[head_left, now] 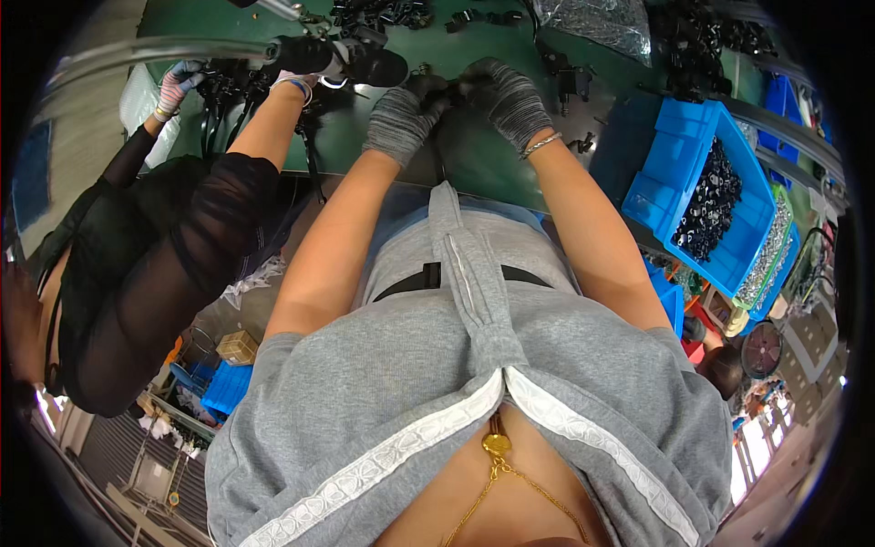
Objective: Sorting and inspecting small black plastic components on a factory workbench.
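Both of my hands wear grey knit gloves with dark fingers and meet above the green tabletop [346, 146]. My left hand [401, 118] and my right hand [504, 102] are closed, fingertips together, around a small black part [447, 93]. Its exact kind is hard to make out against the dark glove fingers. Below it a thin black strip [441, 155] hangs toward the table's near edge. Just right of my right hand lies a black metal fitting [571, 80]. Small dark pieces [583, 143] rest near my right wrist.
A co-worker's gloved hand [173, 89] handles black parts [223, 87] at left. Blue bins stand at right, one holding small black pieces [711, 201]. Clear plastic bags [597, 25] and black part piles [383, 14] lie at the back. A black-gripped tool [378, 67] hangs near my left hand.
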Tool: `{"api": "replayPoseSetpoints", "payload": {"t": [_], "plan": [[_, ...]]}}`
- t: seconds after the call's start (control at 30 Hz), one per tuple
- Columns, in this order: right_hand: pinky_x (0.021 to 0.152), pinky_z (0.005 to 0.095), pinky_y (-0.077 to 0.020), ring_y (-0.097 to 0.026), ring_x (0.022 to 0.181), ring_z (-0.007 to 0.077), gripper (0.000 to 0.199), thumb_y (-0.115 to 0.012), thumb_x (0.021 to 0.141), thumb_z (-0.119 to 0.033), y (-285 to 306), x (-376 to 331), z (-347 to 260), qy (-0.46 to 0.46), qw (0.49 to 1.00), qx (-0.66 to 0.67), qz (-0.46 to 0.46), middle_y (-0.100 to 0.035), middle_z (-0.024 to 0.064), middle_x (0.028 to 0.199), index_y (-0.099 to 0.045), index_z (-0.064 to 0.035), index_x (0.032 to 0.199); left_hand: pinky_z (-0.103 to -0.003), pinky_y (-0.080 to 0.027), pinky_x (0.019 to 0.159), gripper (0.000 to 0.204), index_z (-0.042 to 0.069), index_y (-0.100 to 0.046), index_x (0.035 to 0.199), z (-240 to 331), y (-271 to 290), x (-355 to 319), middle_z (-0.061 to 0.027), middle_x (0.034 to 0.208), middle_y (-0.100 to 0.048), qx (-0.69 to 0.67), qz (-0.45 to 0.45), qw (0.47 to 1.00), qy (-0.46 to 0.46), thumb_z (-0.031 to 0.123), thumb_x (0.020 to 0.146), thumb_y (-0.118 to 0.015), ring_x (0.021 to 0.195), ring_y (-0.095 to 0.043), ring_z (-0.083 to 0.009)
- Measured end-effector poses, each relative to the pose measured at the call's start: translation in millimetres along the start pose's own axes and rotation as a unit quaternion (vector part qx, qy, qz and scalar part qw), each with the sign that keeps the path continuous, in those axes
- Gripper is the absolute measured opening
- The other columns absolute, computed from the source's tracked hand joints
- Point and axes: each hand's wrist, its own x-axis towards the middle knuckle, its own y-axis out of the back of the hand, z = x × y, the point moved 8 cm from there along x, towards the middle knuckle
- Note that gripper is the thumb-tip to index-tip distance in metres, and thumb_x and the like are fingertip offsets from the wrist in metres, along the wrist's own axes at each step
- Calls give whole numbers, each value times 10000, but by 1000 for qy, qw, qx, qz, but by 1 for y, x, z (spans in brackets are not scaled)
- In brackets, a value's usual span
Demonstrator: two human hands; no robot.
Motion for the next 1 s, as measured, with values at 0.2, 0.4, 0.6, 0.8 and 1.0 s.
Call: {"api": "replayPoseSetpoints", "payload": {"t": [0.2, 0.4, 0.6, 0.8, 1.0], "plan": [[901, 395, -515, -664, 999, 280, 209, -645, 915, -220, 13, 8, -37, 53, 954, -283, -81, -699, 128, 1052, -685, -92, 1076, -341, -516, 826, 326, 75, -650, 1178, 3, 1, -1, -117, 1010, -679, -20, 32, 997, -70, 140, 866, -719, 892, -646, -232], [902, 403, -504, -645, 998, 339, 279, -649, 902, -249, 10, 11, -52, 135, 939, -291, -125, -691, 148, 1052, -686, -98, 1134, -342, -516, 831, 299, 65, -670, 1145, 9, 2, -1, -94, 998, -684, -24, 29, 999, -37, 141, 861, -723, 896, -650, -206], [912, 417, -506, -658, 1010, 328, 277, -636, 905, -281, 7, 15, -58, 85, 924, -337, -159, -705, 129, 1063, -681, -149, 1145, -303, -525, 877, 340, 46, -668, 1162, -10, -5, -3, -66, 1064, -697, -119, 33, 992, 20, 101, 836, -747, 981, -663, -166], [937, 376, -501, -659, 1047, 294, 287, -662, 915, -267, 1, 21, -32, 44, 933, -306, -184, -708, 130, 1081, -685, -150, 1175, -282, -522, 908, 369, 31, -655, 1189, -8, -12, -12, -75, 1087, -697, -242, 53, 967, 52, 56, 832, -745, 1006, -656, -164], [883, 409, -515, -663, 1006, 289, 173, -643, 903, -216, -15, 14, -70, 147, 855, -466, -176, -708, 100, 1025, -697, -131, 1044, -291, -519, 916, 352, 27, -649, 1191, -15, -15, -16, -74, 1098, -692, -242, 77, 967, 33, 32, 846, -723, 1018, -651, -165]]}}
